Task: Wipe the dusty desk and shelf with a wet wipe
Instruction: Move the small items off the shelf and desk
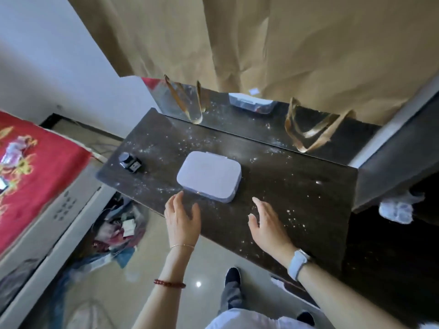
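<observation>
Both hands empty, fingers loosely spread — left hand [182, 218] and right hand [268, 225] hover near the closed wipe box [209, 175] on dusty desk [297, 186]; ink bottle [129, 161] far left.

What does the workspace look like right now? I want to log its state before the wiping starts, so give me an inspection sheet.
Surface: dark desk, scattered all over with white dust specks.
Job's things: white wipe box lies flat mid-desk, lid closed; no wipe pulled out.
Clutter: small black ink bottle stands near the desk's left end; a mirror leans along the back edge.
Grippers: left hand open, fingertips by the box's near left corner; right hand open, over the desk right of the box; neither holds anything.
Cables: a thin cord on the floor left of the desk.
Surroundings: tan curtain behind, red embroidered cloth at left, pile of bags on the floor.
</observation>
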Tool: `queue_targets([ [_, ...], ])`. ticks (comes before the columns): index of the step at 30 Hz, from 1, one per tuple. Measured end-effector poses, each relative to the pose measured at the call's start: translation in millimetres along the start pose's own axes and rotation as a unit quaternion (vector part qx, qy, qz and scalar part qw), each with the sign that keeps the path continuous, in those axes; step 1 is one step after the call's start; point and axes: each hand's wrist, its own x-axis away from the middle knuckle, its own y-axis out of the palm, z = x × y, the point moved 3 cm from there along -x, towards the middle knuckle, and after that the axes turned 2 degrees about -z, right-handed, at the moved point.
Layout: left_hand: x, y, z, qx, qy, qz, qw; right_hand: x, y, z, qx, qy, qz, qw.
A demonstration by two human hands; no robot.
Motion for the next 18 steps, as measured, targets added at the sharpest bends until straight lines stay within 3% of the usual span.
queue_targets([
  [4, -86, 11, -12, 0.025, -0.007, -0.056, 0.998, -58, 33, -29, -0.054, 0.115, 0.039, 0.991],
  [10, -141, 47, -33, -0.006, -0.060, -0.199, 0.978, -98, 61, -36, -0.052, 0.219, 0.101, 0.969],
  [15, -134, 46, -23, -0.001, -0.022, -0.202, 0.979, -96, 63, -42, -0.023, 0.287, 0.161, 0.944],
  [18, -122, 38, -8, 0.025, 0.039, -0.204, 0.978, -79, 55, -42, -0.056, 0.278, 0.211, 0.936],
])
